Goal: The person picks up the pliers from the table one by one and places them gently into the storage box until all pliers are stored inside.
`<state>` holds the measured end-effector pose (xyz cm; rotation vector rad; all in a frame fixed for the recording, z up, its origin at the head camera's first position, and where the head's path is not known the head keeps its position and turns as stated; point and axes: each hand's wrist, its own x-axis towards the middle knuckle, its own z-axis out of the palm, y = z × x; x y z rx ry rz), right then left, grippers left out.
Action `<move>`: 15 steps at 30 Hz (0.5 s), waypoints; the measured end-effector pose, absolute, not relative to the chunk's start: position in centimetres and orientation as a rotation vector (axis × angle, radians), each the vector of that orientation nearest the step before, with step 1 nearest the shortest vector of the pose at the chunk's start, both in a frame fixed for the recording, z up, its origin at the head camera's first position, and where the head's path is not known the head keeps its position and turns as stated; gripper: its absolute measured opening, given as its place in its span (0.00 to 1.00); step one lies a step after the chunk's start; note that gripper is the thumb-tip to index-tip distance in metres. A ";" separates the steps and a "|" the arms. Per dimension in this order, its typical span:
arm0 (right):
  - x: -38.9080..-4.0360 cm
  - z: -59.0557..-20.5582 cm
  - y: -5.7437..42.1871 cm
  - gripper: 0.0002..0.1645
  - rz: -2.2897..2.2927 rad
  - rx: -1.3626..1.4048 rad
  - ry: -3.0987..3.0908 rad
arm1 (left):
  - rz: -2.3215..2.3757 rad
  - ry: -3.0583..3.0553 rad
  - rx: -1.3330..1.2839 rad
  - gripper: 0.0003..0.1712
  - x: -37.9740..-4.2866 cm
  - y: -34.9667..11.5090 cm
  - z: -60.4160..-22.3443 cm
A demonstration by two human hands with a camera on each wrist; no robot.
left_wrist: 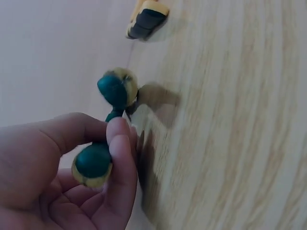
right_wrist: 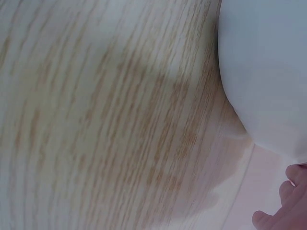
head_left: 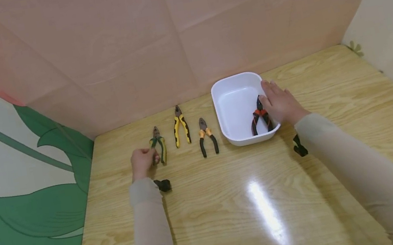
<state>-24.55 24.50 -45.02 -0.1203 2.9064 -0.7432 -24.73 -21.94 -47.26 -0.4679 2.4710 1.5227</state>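
My left hand [head_left: 142, 162] pinches one handle of the green-and-yellow pliers [head_left: 163, 149] at the left of the row. In the left wrist view, thumb and fingertips of the left hand [left_wrist: 43, 158] close on the green-and-yellow handle [left_wrist: 93, 161], the second handle spread away from it. My right hand [head_left: 280, 102] rests at the right rim of a white plastic tub [head_left: 249, 141], fingers extended. Inside that tub, red-and-black pliers [head_left: 255, 123] lean toward the right wall, jaws pointing away. Only fingertips of the right hand [right_wrist: 283, 211] show beside the tub [right_wrist: 264, 62] in the right wrist view.
Yellow-and-black pliers [head_left: 177, 136] and orange-and-black pliers [head_left: 203, 147] lie between the left hand and the tub, handles toward me. A pink-covered wall [head_left: 124, 65] stands behind the wood-grain table [head_left: 212, 215], with flower-patterned panels at both sides.
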 end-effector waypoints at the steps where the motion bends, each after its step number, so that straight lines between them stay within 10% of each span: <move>1: -24.6 -45.1 24.5 0.42 -0.747 -0.119 2.906 | 1.579 2.439 -0.470 0.19 -24.7 -22.1 -47.5; 15: -24.5 -45.1 24.4 0.42 -0.760 -0.116 2.900 | 2.076 1.930 -0.576 0.24 -24.5 -23.1 -47.7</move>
